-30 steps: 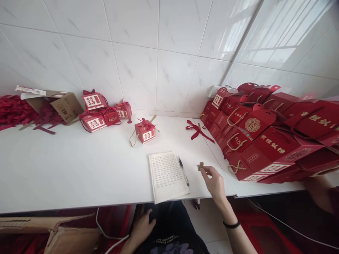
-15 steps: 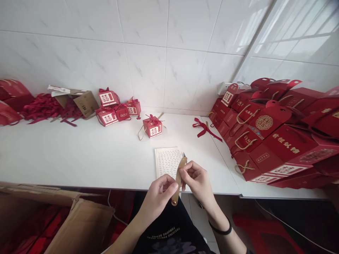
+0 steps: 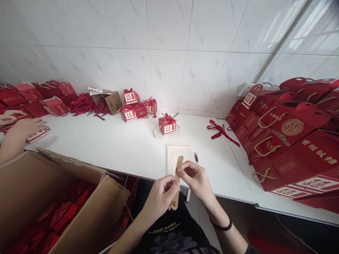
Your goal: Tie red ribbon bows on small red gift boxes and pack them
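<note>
Between my two hands is a tan strap (image 3: 179, 163) with rounded ends and a gold stud near its lower end. My left hand (image 3: 163, 192) pinches its lower half with thumb and fingers. Higher up, my right hand (image 3: 195, 177) grips it between thumb and fingertips. The strap is tilted slightly, its upper end in front of an open notebook (image 3: 188, 152) covered in handwriting. A dark pen (image 3: 196, 157) lies at the notebook's right side. Behind the notebook stands a small red gift box (image 3: 167, 125) with a ribbon bow and a rope handle.
Red gift boxes (image 3: 286, 141) are piled high on the right. A loose red ribbon (image 3: 221, 132) lies near them. Further left are stacked small boxes (image 3: 129, 113) and a ribbon-filled carton (image 3: 112, 100). A large cardboard box (image 3: 113, 194) stands lower left; another person's hands (image 3: 22, 130) work beyond it.
My view has swung left, bringing another person's hands and more of the cardboard box into sight. The strap is now more upright, still in both my hands.
</note>
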The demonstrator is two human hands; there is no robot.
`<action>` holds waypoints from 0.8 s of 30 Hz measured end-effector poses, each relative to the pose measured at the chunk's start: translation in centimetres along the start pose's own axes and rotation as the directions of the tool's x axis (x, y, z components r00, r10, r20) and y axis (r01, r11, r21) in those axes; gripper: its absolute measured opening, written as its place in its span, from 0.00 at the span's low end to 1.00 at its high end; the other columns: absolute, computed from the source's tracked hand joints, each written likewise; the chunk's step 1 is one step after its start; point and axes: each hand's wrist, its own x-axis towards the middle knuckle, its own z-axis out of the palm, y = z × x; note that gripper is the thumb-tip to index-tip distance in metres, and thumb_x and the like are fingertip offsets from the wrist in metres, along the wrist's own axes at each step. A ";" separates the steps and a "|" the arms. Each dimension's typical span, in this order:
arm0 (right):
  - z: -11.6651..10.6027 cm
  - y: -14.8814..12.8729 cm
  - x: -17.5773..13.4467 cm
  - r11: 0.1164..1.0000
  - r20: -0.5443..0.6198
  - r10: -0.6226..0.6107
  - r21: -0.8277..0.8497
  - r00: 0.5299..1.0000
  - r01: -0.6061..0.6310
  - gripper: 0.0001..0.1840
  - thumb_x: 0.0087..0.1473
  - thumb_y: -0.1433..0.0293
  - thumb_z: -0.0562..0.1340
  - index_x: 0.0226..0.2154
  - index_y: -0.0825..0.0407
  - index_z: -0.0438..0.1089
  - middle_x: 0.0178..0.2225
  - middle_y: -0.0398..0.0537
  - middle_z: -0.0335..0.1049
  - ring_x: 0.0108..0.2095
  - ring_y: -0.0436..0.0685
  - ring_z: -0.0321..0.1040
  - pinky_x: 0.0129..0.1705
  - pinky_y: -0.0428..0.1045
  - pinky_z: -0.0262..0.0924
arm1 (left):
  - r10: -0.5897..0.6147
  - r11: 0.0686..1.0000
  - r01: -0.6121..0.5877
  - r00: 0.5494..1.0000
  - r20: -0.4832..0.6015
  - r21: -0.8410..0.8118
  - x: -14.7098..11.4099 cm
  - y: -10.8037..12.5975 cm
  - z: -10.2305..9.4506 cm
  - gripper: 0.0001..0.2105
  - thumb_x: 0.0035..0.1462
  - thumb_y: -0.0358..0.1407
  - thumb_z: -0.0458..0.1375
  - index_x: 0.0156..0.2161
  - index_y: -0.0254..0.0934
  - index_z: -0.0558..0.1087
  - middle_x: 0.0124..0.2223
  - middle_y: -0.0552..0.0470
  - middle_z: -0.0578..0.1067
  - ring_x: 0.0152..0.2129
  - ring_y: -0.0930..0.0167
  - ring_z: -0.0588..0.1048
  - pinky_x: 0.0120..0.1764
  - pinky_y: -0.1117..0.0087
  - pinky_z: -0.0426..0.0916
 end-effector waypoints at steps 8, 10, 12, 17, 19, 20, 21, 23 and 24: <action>-1.6 -1.1 1.5 0.989 -0.311 -0.135 -0.094 0.941 0.111 0.12 0.50 0.62 0.63 0.24 0.53 0.68 0.22 0.44 0.66 0.24 0.50 0.63 0.27 0.45 0.61 | -0.049 0.997 0.054 0.993 0.103 -0.045 -1.0 -0.9 -0.3 0.18 0.56 0.45 0.51 0.22 0.36 0.57 0.17 0.59 0.59 0.12 0.80 0.60 0.16 0.79 0.54; -2.4 -1.2 1.6 0.985 -0.343 -0.171 -0.084 0.924 0.152 0.12 0.52 0.61 0.62 0.25 0.52 0.66 0.21 0.43 0.65 0.24 0.50 0.62 0.27 0.45 0.61 | -0.070 0.988 0.083 0.992 0.102 -0.131 -0.3 -1.1 -0.7 0.18 0.55 0.48 0.51 0.24 0.35 0.61 0.16 0.58 0.63 0.12 0.78 0.64 0.16 0.78 0.57; -3.0 -1.0 1.7 0.988 -0.274 -0.157 -0.053 0.949 0.148 0.14 0.55 0.60 0.60 0.24 0.52 0.64 0.21 0.43 0.65 0.24 0.50 0.63 0.27 0.45 0.61 | -0.031 0.981 0.038 0.999 0.040 -0.189 1.0 -0.8 -1.0 0.18 0.55 0.50 0.52 0.30 0.34 0.64 0.18 0.56 0.67 0.13 0.76 0.67 0.17 0.76 0.61; -3.3 0.8 2.0 0.996 -0.026 0.048 -0.078 0.999 -0.050 0.17 0.55 0.56 0.60 0.32 0.54 0.70 0.28 0.48 0.69 0.27 0.52 0.65 0.29 0.46 0.62 | 0.065 0.983 -0.053 0.996 0.066 -0.174 4.9 0.7 -0.7 0.19 0.57 0.47 0.53 0.45 0.33 0.66 0.18 0.59 0.66 0.13 0.77 0.66 0.19 0.76 0.62; -3.5 1.2 2.3 0.994 0.003 0.063 -0.090 0.998 -0.063 0.16 0.54 0.57 0.61 0.35 0.53 0.70 0.33 0.49 0.69 0.33 0.54 0.66 0.34 0.47 0.63 | 0.078 0.984 -0.056 0.988 0.131 -0.166 6.2 1.0 0.0 0.22 0.58 0.46 0.53 0.52 0.33 0.63 0.18 0.59 0.66 0.14 0.77 0.65 0.20 0.76 0.62; -3.6 1.3 2.4 0.995 0.006 0.054 -0.086 0.999 -0.053 0.15 0.54 0.58 0.61 0.35 0.52 0.70 0.34 0.48 0.68 0.35 0.54 0.66 0.35 0.47 0.63 | 0.085 0.985 -0.060 0.984 0.156 -0.161 6.7 1.0 0.3 0.24 0.58 0.45 0.53 0.55 0.33 0.61 0.18 0.59 0.66 0.14 0.77 0.65 0.21 0.77 0.62; -3.8 1.3 2.7 0.996 0.002 0.043 -0.080 0.999 -0.042 0.13 0.55 0.59 0.61 0.34 0.52 0.70 0.34 0.47 0.67 0.36 0.54 0.66 0.36 0.46 0.63 | 0.090 0.986 -0.064 0.981 0.174 -0.154 7.2 0.9 0.7 0.25 0.59 0.44 0.53 0.58 0.34 0.58 0.18 0.60 0.66 0.15 0.77 0.65 0.21 0.77 0.62; -4.3 1.4 3.2 0.997 -0.013 0.030 -0.074 0.999 -0.031 0.11 0.55 0.61 0.61 0.31 0.51 0.70 0.33 0.46 0.66 0.35 0.53 0.65 0.34 0.45 0.63 | 0.091 0.987 -0.065 0.979 0.183 -0.145 8.0 0.6 1.3 0.27 0.60 0.42 0.52 0.61 0.36 0.52 0.18 0.60 0.67 0.16 0.78 0.65 0.23 0.77 0.63; -4.6 1.4 3.5 0.997 -0.022 0.027 -0.074 0.999 -0.029 0.10 0.55 0.61 0.61 0.29 0.51 0.70 0.32 0.45 0.66 0.33 0.52 0.64 0.33 0.45 0.62 | 0.089 0.986 -0.062 0.980 0.176 -0.152 8.3 0.4 1.5 0.28 0.60 0.41 0.52 0.63 0.37 0.50 0.18 0.60 0.67 0.16 0.78 0.65 0.24 0.77 0.64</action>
